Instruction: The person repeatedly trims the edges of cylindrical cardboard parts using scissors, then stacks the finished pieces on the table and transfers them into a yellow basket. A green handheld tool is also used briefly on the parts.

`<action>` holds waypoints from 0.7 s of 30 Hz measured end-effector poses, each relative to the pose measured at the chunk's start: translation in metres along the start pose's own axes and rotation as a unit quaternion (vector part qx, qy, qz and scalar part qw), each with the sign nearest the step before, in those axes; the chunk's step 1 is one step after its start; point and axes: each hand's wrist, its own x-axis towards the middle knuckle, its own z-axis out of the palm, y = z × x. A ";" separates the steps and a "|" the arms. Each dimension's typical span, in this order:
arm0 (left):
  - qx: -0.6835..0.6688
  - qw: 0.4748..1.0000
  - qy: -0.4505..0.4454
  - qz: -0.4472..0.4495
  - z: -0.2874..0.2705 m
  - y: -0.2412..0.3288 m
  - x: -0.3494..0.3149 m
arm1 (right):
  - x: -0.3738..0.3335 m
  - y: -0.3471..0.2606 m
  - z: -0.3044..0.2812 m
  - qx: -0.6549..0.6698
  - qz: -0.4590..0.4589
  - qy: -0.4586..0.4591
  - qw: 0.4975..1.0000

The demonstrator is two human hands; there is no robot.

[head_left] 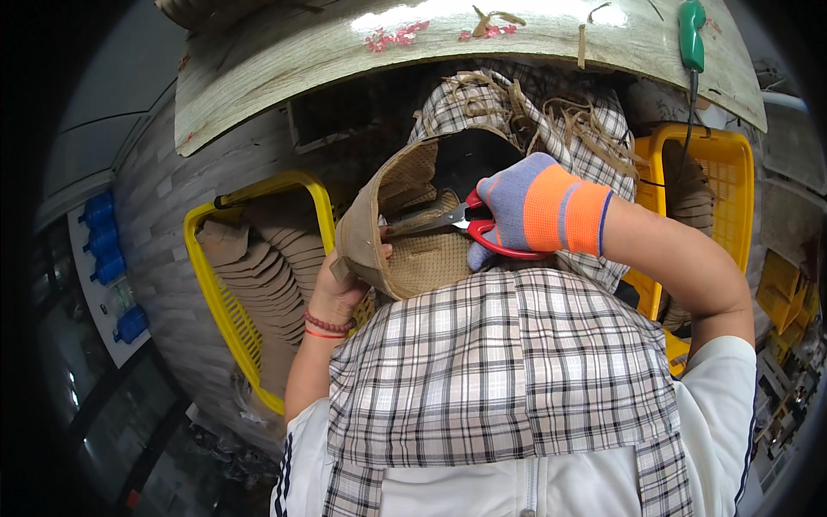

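bent right arm (676, 258) angles inward; its gloved hand (527, 207) grips red-handled scissors (463, 220).

A workshop: across the top of the frame, my pale wood-grain table (250, 99) bears thin brown scraps (581, 45); at left and right, yellow plastic baskets (289, 179) hold stacked brown pieces (267, 276); my orange-and-grey-gloved right hand (536, 205) grips red-handled metal scissors (461, 224).

You have the scissors (441, 221) reaching inside the fabric piece (362, 234). Left of it stands one basket (222, 316), right of it another basket (734, 172), both holding stacked pieces (267, 271); ahead of it lies your counter (301, 76), bearing a tool (692, 39).
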 end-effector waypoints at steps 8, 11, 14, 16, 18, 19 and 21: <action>0.008 0.999 0.032 -0.017 -0.003 -0.004 0.005 | 0.002 -0.007 -0.008 -0.030 -0.005 -0.029 0.999; -0.018 0.999 0.032 -0.031 -0.009 -0.003 0.007 | 0.006 -0.007 -0.004 -0.031 -0.005 -0.032 0.999; 0.009 0.999 0.031 -0.019 -0.009 -0.004 0.007 | 0.003 -0.009 -0.007 -0.030 -0.009 -0.044 0.999; 0.015 0.999 0.025 -0.020 -0.010 -0.003 0.008 | 0.002 -0.011 -0.008 -0.035 -0.002 -0.055 0.998; 0.028 0.999 0.021 -0.020 -0.008 -0.001 0.007 | 0.002 -0.009 -0.006 -0.048 0.016 -0.065 0.997; 0.037 0.999 0.022 -0.019 -0.002 0.002 0.005 | -0.001 -0.006 -0.007 -0.024 0.018 -0.062 0.998; 0.043 0.999 -0.009 0.004 -0.001 0.004 0.004 | -0.009 0.007 -0.008 0.022 0.020 -0.058 0.998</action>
